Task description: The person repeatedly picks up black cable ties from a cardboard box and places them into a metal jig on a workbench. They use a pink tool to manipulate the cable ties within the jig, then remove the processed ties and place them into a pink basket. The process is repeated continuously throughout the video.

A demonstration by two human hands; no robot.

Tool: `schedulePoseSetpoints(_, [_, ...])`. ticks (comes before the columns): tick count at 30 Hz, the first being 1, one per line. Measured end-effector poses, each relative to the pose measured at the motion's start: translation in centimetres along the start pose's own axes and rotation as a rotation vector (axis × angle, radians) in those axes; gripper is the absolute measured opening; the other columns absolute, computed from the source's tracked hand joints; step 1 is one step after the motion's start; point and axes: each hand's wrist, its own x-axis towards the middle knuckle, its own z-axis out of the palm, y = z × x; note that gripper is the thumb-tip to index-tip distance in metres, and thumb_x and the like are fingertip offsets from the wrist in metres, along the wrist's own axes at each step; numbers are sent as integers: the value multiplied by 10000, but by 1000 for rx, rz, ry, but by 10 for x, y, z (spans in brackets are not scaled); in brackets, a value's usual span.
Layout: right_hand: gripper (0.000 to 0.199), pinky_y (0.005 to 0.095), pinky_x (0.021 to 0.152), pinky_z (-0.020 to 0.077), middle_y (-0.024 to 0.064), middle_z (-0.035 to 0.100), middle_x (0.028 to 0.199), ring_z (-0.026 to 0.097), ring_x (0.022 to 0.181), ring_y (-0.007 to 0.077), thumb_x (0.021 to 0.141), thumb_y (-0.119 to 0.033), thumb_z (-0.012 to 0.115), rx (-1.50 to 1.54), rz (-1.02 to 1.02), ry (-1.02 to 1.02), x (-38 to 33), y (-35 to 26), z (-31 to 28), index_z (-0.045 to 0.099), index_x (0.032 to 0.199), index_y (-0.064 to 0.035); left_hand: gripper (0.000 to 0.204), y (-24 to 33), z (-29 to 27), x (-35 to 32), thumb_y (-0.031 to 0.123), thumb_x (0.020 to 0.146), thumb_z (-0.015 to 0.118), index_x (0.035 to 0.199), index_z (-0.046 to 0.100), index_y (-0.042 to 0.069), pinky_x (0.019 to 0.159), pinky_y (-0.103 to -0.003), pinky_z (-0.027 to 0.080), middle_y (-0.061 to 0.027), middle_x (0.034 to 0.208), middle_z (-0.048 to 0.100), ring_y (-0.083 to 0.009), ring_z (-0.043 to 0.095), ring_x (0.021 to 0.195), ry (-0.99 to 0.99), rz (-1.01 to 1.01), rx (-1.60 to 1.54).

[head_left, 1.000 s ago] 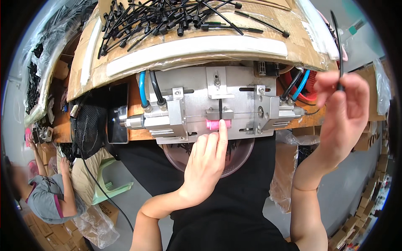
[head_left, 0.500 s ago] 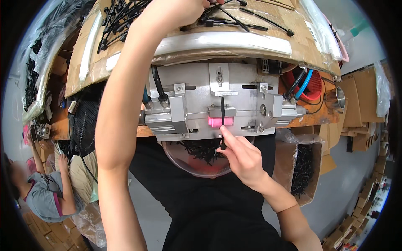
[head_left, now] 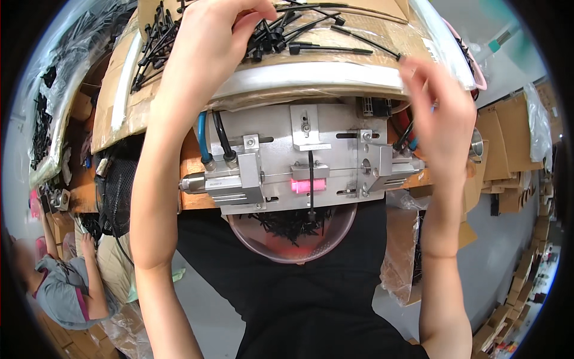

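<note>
Head view: the left hand (head_left: 206,51) reaches up over the cardboard tray (head_left: 119,102), its fingers bent down into the pile of black cable ties (head_left: 281,33) that lies there. Whether the fingers have closed on a tie cannot be told, since the fingertips are buried among the ties. The right hand (head_left: 445,122) is raised at the tray's right end, fingers loosely apart and blurred, just beside the tip of one long tie (head_left: 350,51) that lies across the cardboard. It holds nothing that can be made out.

Below the tray's white rim sits a metal fixture (head_left: 302,158) with a cylinder on its left side and two hoses, one blue (head_left: 203,140) and one black (head_left: 220,139), running into it. At the fixture's middle a single black tie (head_left: 310,185) stands upright in a slot, crossing a glowing pink block (head_left: 308,185). Under the fixture a clear round bowl (head_left: 293,242) holds many black cut pieces.

At the lower left, well apart from the bench, another person (head_left: 66,287) in grey sits among boxes. More cardboard boxes (head_left: 508,149) stand at the right.
</note>
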Motion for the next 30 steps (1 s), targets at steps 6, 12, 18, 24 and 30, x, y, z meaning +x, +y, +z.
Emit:
schedulePoseSetpoints(6, [154, 384, 710, 493, 165, 649, 811, 634, 759, 310, 838, -112, 691, -88, -91, -351, 61, 61, 13, 655, 932, 4, 203, -3, 5, 5, -61, 867, 626, 1041, 716, -7, 818, -267, 550, -112, 946, 722, -151, 680, 888, 193, -235, -298])
schedulePoseSetpoints(12, [258, 222, 652, 429, 11, 608, 819, 524, 728, 72, 951, -109, 609, 411, 249, -138, 32, 62, -10, 608, 1187, -6, 409, 35, 10, -70, -71, 818, 658, 1220, 612, -13, 730, -390, 482, -141, 1142, 680, -260, 633, 802, 396, 12, 26])
schedulePoseSetpoints(18, [271, 192, 647, 426, 53, 632, 903, 539, 757, 66, 950, -74, 627, 853, 330, 22, -19, 24, -40, 600, 1191, 48, 562, 128, 48, -189, -1, 751, 646, 1304, 557, -46, 726, -331, 443, -91, 985, 567, -206, 561, 828, -74, -170, 246])
schedulePoseSetpoints(24, [218, 213, 626, 467, 152, 650, 934, 565, 738, 113, 916, 6, 627, 893, 240, 196, -51, -3, -47, 581, 1123, 58, 651, 132, 80, -198, -6, 754, 610, 1386, 461, -59, 747, -325, 427, -89, 989, 509, -221, 502, 852, -262, -222, 290])
schedulePoseSetpoints(30, [230, 263, 675, 507, 202, 673, 964, 622, 786, 200, 831, 57, 689, 822, 153, 152, -81, -24, -40, 598, 1041, 34, 671, 132, 72, -189, -3, 768, 604, 1409, 418, -72, 775, -334, 438, -99, 997, 515, -235, 513, 880, -335, -229, 268])
